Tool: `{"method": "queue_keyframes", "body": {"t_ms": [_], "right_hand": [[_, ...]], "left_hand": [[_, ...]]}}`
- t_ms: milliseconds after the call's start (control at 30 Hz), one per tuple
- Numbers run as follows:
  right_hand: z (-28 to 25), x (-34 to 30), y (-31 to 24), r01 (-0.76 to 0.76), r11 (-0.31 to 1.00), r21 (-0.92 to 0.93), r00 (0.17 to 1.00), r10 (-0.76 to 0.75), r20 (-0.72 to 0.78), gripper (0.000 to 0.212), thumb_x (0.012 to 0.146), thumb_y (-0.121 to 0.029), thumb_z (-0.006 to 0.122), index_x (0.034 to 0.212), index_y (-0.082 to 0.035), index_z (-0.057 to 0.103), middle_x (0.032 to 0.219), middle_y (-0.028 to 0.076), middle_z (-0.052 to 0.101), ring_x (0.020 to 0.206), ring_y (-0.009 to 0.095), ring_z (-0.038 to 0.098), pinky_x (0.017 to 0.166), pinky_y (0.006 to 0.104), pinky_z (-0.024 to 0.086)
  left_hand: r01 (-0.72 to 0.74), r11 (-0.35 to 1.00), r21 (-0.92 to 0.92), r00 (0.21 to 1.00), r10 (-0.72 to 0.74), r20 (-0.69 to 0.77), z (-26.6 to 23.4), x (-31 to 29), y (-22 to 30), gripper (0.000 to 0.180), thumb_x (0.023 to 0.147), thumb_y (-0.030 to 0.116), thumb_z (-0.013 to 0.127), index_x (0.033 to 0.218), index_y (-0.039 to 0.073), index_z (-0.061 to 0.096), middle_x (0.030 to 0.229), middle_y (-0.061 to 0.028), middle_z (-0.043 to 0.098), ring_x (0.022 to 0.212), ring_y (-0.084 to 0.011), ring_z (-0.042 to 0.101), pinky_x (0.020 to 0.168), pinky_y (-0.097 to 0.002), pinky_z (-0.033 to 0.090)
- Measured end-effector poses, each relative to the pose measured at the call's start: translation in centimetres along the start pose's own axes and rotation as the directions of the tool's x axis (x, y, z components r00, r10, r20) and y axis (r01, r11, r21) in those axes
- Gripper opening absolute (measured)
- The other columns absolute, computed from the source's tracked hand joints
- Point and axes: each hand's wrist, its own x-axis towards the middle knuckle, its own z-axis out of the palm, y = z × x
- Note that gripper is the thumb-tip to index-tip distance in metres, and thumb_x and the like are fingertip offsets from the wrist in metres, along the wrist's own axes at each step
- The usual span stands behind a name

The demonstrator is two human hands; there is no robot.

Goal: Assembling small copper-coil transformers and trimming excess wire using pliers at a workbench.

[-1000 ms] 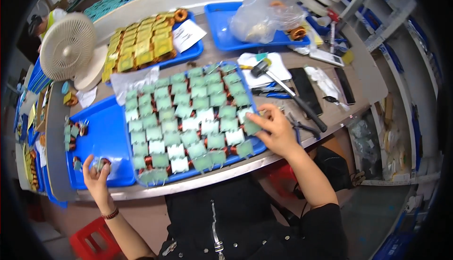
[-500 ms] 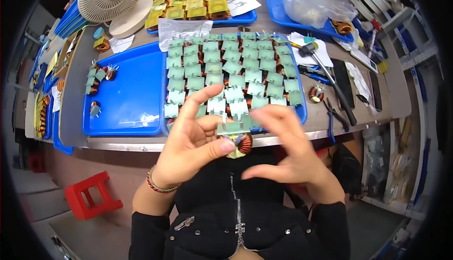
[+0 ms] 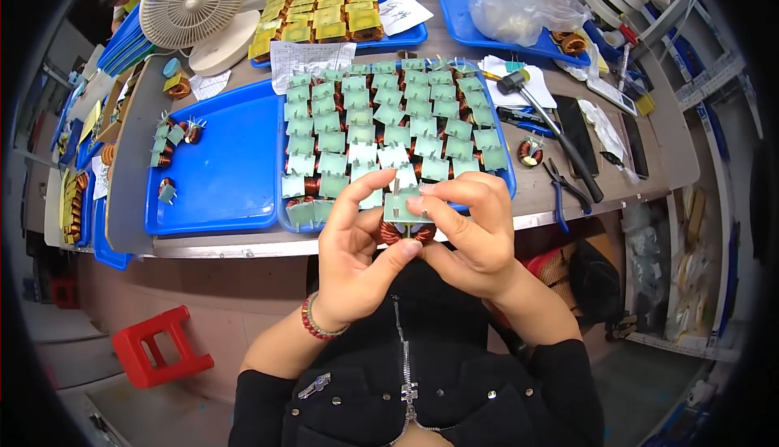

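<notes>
One green-topped copper coil (image 3: 406,212) sits pinched between our left hand (image 3: 355,259) and right hand (image 3: 475,234), just nearer than the filled blue tray (image 3: 510,186). It looks light, stiff; we best grip its windings (image 3: 390,234), sparing likely fragile pins (image 3: 396,186).

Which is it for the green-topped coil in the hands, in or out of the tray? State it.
Out: the left hand and right hand hold the green-topped coil, covering part of the blue tray's near rim.

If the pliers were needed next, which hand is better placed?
Probably the right hand: the pliers lie to its right, farther from the left hand. Both hold the coil, though the left alone might support it.
</notes>
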Motion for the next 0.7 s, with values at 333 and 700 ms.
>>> {"method": "queue_keyframes", "body": {"t_ms": [333, 700], "right_hand": [[0.1, -0.3, 0.3, 0.034, 0.998, -0.06, 0.995, -0.04, -0.089, 0.05, 0.052, -0.009, 0.076, 0.101, -0.011, 0.066, 0.095, 0.004, 0.056, 0.084, 0.023, 0.051, 0.071, 0.034, 0.041], [-3.3, -3.2, 0.4, -0.445, 0.746, 0.495, 0.895, 0.355, 0.269, 0.062, 0.061, -0.017, 0.084, 0.116, -0.003, 0.058, 0.12, 0.012, 0.046, 0.087, 0.015, 0.052, 0.074, 0.0277, 0.045]], "left_hand": [[0.099, 0.981, -0.164, 0.995, -0.1, 0.004, 0.8, 0.2, -0.1, 0.051, 0.089, 0.002, 0.051, 0.134, -0.001, 0.028, 0.116, -0.0103, 0.053, 0.106, -0.0145, 0.052, 0.091, -0.0279, 0.043], [-0.047, 0.907, 0.418, 0.995, 0.008, 0.095, 0.5, -0.6, -2.4, 0.064, 0.08, -0.01, 0.053, 0.135, -0.003, 0.021, 0.098, -0.0167, 0.06, 0.085, -0.0226, 0.062, 0.077, -0.0304, 0.048]]}}
